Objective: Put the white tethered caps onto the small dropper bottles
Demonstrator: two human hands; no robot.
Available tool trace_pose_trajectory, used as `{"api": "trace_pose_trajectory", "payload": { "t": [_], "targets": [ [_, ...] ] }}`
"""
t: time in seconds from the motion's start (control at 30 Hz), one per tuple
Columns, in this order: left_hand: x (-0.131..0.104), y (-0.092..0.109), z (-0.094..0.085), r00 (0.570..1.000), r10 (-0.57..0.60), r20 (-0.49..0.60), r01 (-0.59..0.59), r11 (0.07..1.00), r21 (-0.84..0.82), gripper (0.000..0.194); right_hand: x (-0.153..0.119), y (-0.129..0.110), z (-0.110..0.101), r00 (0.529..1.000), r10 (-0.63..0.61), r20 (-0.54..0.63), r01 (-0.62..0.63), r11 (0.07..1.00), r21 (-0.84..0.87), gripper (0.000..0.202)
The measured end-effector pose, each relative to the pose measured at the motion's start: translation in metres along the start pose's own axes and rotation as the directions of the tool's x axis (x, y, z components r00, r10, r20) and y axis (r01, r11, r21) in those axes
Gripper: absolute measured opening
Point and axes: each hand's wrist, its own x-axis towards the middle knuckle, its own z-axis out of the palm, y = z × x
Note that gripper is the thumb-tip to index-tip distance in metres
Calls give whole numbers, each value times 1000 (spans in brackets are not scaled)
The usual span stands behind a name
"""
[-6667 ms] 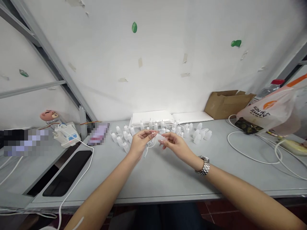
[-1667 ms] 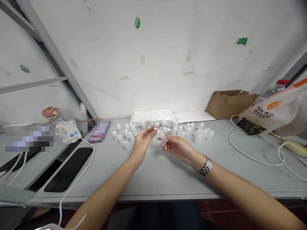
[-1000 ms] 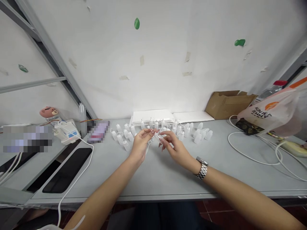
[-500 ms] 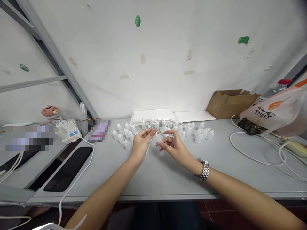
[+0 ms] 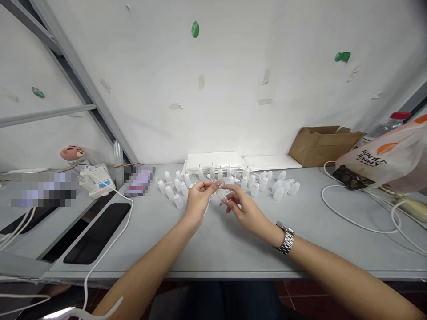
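Note:
A small translucent bottle is held between my two hands above the grey table. My left hand pinches at the bottle's top end; what exactly lies between its fingertips is too small to tell. Thumb and fingers of my right hand grip the bottle's body from the right. Behind the hands and on both sides stand several similar bottles, many with thin-tipped caps. Several bottles at the right show no thin tips.
White sheets lie by the wall. A cardboard box, a plastic bag and looped white cables are at the right. At the left are a black phone-like slab, a white device and a cable.
The right-hand fingers have closed in around the bottle near its top, beside the left fingertips. The whole view has shifted slightly.

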Motion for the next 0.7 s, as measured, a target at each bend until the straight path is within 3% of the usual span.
{"api": "trace_pose_trajectory", "payload": {
  "t": [0.37,0.7],
  "targets": [
    [2,2,0,997,-65,37,67,996,-53,24,1,4,0,999,39,15,-41,985,170,28],
    [3,2,0,998,-24,63,28,998,-53,22,4,-1,-5,991,119,59,-133,914,382,26]
  ]
}}
